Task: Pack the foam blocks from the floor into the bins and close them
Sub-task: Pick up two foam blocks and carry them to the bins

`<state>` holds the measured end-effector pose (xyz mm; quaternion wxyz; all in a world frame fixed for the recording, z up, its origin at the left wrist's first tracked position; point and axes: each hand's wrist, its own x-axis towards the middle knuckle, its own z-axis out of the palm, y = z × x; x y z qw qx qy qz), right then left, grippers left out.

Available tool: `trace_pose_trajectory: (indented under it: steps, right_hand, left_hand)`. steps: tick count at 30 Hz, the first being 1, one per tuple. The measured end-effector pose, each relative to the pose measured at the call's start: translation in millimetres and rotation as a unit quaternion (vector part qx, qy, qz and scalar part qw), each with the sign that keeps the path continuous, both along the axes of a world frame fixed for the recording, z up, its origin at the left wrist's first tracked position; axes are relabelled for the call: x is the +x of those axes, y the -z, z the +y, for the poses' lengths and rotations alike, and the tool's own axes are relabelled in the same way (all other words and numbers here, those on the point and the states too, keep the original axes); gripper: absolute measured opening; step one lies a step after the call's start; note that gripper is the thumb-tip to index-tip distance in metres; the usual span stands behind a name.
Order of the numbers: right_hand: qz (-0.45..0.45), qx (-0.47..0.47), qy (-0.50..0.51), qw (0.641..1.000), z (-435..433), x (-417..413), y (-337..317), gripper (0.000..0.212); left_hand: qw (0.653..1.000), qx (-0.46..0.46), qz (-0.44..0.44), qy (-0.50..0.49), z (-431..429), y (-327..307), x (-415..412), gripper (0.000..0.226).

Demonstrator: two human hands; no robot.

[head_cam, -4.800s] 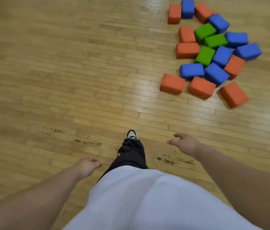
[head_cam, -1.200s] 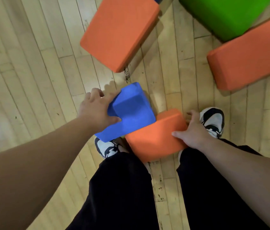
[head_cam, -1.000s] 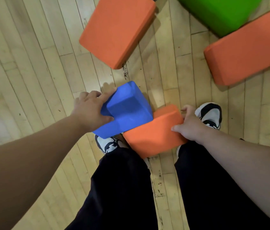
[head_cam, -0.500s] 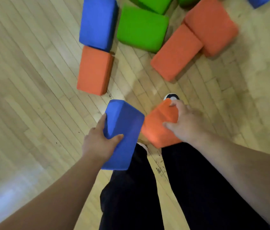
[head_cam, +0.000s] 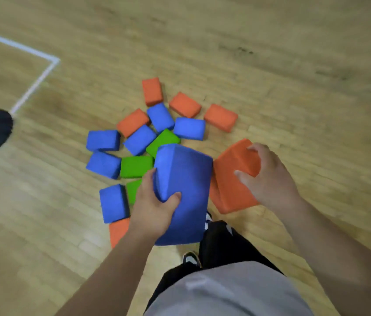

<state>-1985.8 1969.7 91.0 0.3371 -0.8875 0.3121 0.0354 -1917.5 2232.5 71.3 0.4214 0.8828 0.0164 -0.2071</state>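
Left hand (head_cam: 151, 208), right hand (head_cam: 268, 179) gripping (arms outstretched).

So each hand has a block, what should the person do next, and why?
Probably turn and carry them off to find a bin. The left hand grips a blue block and the right hand an orange block, so neither can take more, and no bin shows in this view.
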Motion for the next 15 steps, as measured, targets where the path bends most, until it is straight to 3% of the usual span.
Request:
trace_pose_trajectory:
  steps: [8,15]
  right_hand:
    - [-0.075,-0.077,0.082,0.991,-78,-40,-103,0.062]
    - [-0.112,-0.132,0.122,0.977,-184,-32,-159,0.065]
  left_hand:
    - [0.985,-0.04,-0.103,0.13,-78,-99,44,0.085]
    - [0.968,-0.098,-0.168,0.159,-204,-157,86,0.085]
